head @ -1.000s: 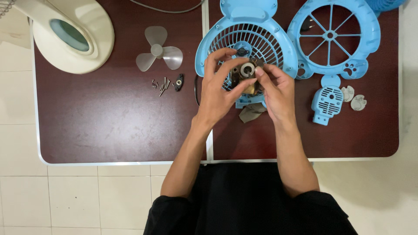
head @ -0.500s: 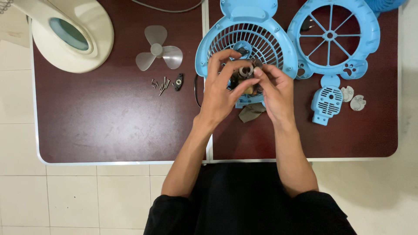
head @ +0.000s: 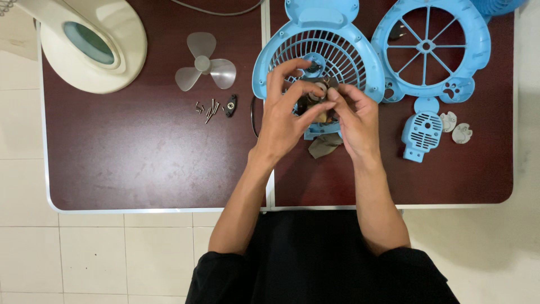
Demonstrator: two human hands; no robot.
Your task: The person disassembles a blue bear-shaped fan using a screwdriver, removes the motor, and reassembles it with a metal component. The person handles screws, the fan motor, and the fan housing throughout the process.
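1. Starting at the far left, at ten o'clock on the dark red surface (head: 140, 163), you have a cream magnifier lamp (head: 93, 48) with its oval lens facing up.
2. Right of it, near eleven o'clock, a translucent three-blade propeller (head: 203, 65) lies flat; just below it sits a small cluster of screws (head: 207, 108) beside a little black part (head: 230, 105).
3. Your left hand (head: 284, 121) is raised at the middle of the surface, fingers curled round the left side of a small motor (head: 318, 101), thumb and forefinger pinching near its top.
4. That motor is held between both hands, just above the blue rear grille (head: 323, 53) at twelve o'clock; most of it is hidden by your fingers.
5. Your right hand (head: 357, 121) closes on the motor's right side, fingertips meeting the left hand's at the pale round end.
6. Compared with a second ago, your fingers have closed in more tightly over the motor's top and hide more of it; the motor has stayed in the same spot, so you are working on it in place, not moving it.
7. Further right, at one o'clock, lies the open blue front guard (head: 430, 48); below it, a small blue vented cover (head: 422, 135) and two pale discs (head: 455, 126).
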